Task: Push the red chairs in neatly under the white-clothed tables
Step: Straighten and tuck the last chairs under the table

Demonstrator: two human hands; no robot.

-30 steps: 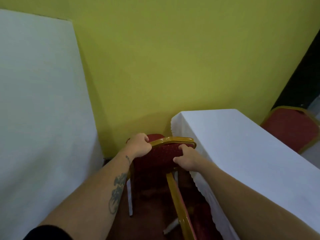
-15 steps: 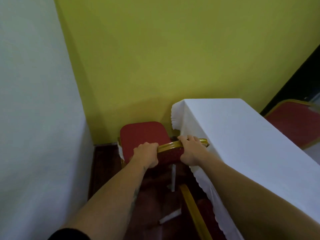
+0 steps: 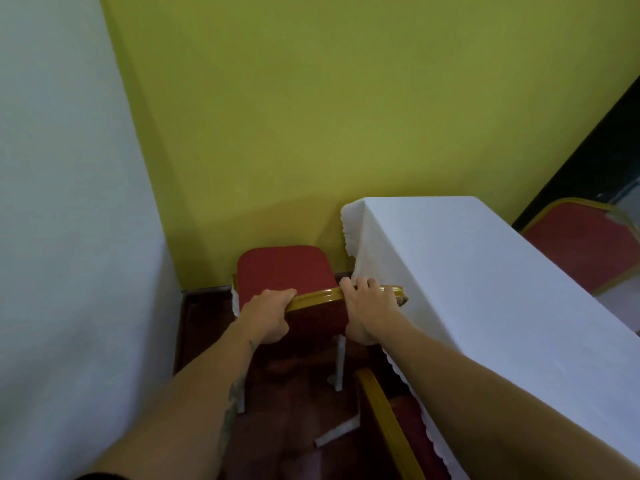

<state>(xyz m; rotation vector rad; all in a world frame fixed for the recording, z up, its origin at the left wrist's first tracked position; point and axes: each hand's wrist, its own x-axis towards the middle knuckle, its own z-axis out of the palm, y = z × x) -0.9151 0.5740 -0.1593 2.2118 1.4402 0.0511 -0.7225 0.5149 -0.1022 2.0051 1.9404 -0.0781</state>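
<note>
A red chair (image 3: 284, 268) with a gold frame stands in the gap between two white-clothed tables, its seat close to the yellow wall. My left hand (image 3: 268, 315) grips the left end of its gold top rail. My right hand (image 3: 369, 306) grips the rail's right end, right beside the cloth of the right table (image 3: 485, 271). A second red chair (image 3: 391, 424) sits nearer me, partly tucked under that table's scalloped edge. A third red chair (image 3: 585, 244) stands on the table's far side.
Another white-clothed table (image 3: 69, 237) fills the left side. The yellow wall (image 3: 346, 116) closes the gap just behind the held chair. Dark red-brown floor (image 3: 298, 420) shows below, with white chair legs on it.
The chair has gone from tilted toward me to upright, its seat now showing near the wall. Both hands stayed on the top rail and moved forward with it.
</note>
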